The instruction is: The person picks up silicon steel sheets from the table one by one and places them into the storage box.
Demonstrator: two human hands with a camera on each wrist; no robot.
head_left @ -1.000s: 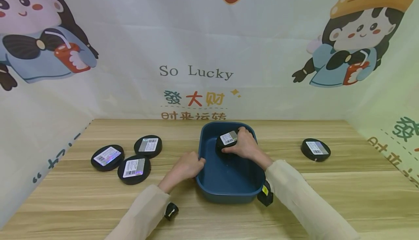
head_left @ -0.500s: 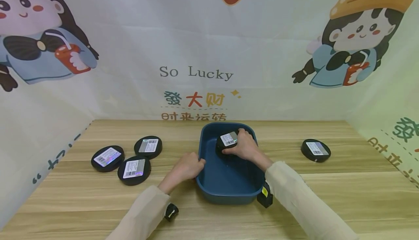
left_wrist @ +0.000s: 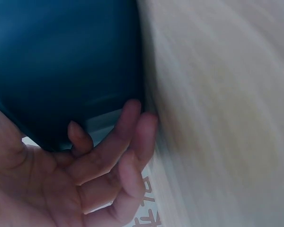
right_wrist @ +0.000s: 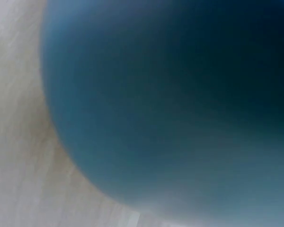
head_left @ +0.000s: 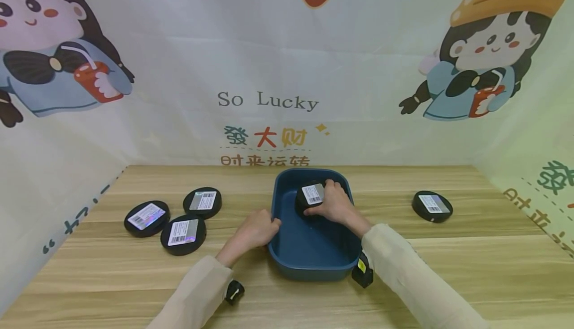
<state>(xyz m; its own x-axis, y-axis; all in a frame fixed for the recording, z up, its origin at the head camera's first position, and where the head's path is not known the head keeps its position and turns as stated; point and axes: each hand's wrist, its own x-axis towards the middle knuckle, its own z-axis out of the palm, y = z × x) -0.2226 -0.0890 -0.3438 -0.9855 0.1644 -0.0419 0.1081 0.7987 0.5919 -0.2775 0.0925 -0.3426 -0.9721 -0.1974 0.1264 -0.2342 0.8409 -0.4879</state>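
Note:
In the head view, a deep blue rectangular basin (head_left: 314,273) with rounded corners stands in the middle of the table. My left hand (head_left: 256,228) grips its left rim. The left wrist view shows the curled fingers (left_wrist: 104,165) against the basin's outer wall. Inside the far part of the basin, my right hand (head_left: 335,203) holds a thick black disc (head_left: 303,200) by its right side. A white and silver barcode label faces up on the disc. The right wrist view is blurred, with only the basin wall (right_wrist: 132,118) and some table showing; the right hand is out of it.
To the left of the basin lie three similar labelled discs: a left one (head_left: 147,218), a near one (head_left: 183,235) and a far one (head_left: 203,202). Another disc (head_left: 432,206) lies to the right. A printed cloth (head_left: 269,45) backs the wooden table (head_left: 134,284).
The right hand and the held disc have sunk slightly in the basin, and the disc looks flatter. The left hand keeps its place on the rim.

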